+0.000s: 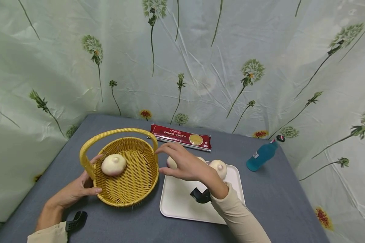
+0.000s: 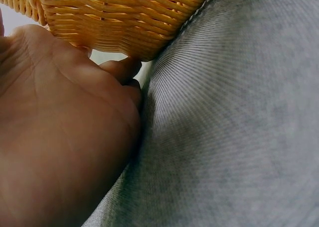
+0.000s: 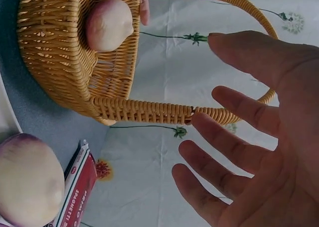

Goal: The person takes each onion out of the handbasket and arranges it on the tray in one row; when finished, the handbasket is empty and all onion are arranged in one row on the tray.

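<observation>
Yellow wicker basket (image 1: 130, 175) sits on the grey tabletop (image 1: 292, 202), left of centre, arched handle (image 1: 115, 133) up. One pale round onion (image 1: 114, 164) lies inside it, toward the left wall.

Left hand (image 1: 76, 190): thumb and fingers wrapped around the basket's near-left rim and wall, grip clamped on the wicker. Left wrist view confirms fingers pressed against the weave, heel of the hand down on the cloth.

Right hand (image 1: 185, 163): hovering between basket and tray, fingers spread and straight, grip apart, holding nothing. Fingertips sit just beside the basket's right rim, near where the handle meets it. Right wrist view shows the open palm with the handle arch behind it.

White tray (image 1: 182, 206) is right of the basket, just beside it. Two more onions on its far end: one (image 1: 171, 162) mostly hidden behind the right hand, another (image 1: 219, 167) in plain view next to the wrist.

Red pasta packet (image 1: 180, 136) lies flat behind basket and tray. Blue bottle (image 1: 262, 154) lies tilted at the far right of the tabletop, well apart from the tray.

Floral cloth (image 1: 200, 60) hangs as backdrop.
</observation>
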A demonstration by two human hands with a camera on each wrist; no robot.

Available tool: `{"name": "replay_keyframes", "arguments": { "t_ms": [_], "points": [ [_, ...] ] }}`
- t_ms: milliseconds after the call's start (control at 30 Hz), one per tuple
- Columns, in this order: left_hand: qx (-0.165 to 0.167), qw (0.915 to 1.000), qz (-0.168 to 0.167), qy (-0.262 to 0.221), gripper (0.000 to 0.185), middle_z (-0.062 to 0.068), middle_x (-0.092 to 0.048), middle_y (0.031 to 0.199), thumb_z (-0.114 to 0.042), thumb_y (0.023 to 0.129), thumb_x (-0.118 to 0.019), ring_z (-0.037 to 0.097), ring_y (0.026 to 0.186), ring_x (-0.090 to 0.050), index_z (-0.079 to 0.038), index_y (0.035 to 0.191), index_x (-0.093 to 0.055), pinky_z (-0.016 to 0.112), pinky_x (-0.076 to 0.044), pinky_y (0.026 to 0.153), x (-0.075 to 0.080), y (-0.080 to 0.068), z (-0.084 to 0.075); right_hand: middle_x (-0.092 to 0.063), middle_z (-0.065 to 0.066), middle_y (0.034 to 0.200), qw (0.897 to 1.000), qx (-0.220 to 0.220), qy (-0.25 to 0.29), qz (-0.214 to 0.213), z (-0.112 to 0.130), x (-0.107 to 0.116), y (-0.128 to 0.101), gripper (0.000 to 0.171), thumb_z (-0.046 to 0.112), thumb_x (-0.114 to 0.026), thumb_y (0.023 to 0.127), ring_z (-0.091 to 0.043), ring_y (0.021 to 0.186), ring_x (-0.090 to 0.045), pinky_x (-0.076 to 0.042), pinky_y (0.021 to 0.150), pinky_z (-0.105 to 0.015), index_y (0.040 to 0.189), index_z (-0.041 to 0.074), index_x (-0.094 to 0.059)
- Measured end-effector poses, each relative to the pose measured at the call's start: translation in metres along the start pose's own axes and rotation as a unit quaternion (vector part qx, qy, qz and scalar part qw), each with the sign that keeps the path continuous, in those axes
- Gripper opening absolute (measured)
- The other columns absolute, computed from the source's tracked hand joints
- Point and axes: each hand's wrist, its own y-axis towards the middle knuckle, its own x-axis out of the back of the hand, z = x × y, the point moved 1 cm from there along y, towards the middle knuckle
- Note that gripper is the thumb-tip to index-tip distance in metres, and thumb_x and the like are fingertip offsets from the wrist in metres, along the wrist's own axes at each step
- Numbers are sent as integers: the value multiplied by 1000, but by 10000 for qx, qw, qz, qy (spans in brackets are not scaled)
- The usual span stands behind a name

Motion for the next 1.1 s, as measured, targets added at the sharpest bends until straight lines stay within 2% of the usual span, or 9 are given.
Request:
{"name": "replay_keyframes", "arguments": {
  "t_ms": [167,267,367,533,733,967,1067,1100],
  "points": [
    [27,10000,-21,36,106,29,20,159,1,93,-64,-25,121,-30,-37,160,10,12,-37,93,1,0,2,-54,-1,139,9999,-54,-100,113,7,-1,4,47,33,-70,94,-18,132,-46,-40,110,-39,135,14,-57],
    [39,10000,-47,77,106,30,18,159,0,93,-65,-25,120,-30,-37,160,10,12,-37,93,1,0,2,-55,-2,139,9997,10,-119,204,12,-1,8,48,33,-69,94,-16,117,-53,-45,101,-34,137,14,-56],
    [20,9999,-55,120,106,29,18,160,0,93,-64,-25,121,-30,-36,160,9,11,-37,93,1,0,2,-56,-3,137,9995,125,-120,270,17,-3,14,48,31,-69,95,-16,113,-56,-46,98,-31,137,12,-56],
    [0,9999,-71,145,105,29,19,160,0,93,-64,-25,121,-28,-36,160,9,10,-36,93,2,0,2,-59,-3,136,9985,190,-116,498,24,-5,24,48,30,-67,96,-16,125,-54,-43,105,-30,139,11,-55],
    [-3,9997,-111,208,104,29,16,160,0,94,-64,-25,122,-30,-35,160,8,11,-37,93,3,-2,2,-57,-3,140,9955,212,-354,848,33,-13,37,50,32,-65,97,-15,126,-54,-43,105,-29,141,12,-53],
    [30,9995,-144,280,104,27,15,162,-1,93,-65,-25,121,-28,-35,161,7,12,-37,93,3,-2,2,-57,-6,138,9936,278,-442,1000,36,-20,52,49,31,-66,97,-18,122,-56,-44,102,-28,140,13,-54],
    [10,9993,-177,332,104,27,12,163,-2,92,-67,-20,124,-27,-35,161,5,11,-36,92,2,-1,2,-57,-5,139,9934,245,-509,995,37,-21,57,49,32,-65,97,-16,125,-54,-44,103,-28,140,13,-54],
    [12,9992,-185,341,104,27,11,163,-3,92,-67,-15,129,-26,-35,161,5,11,-36,92,2,-1,2,-57,-5,139,9933,231,-531,996,37,-22,59,49,33,-65,97,-16,125,-54,-44,103,-28,141,14,-54]
  ]
}}
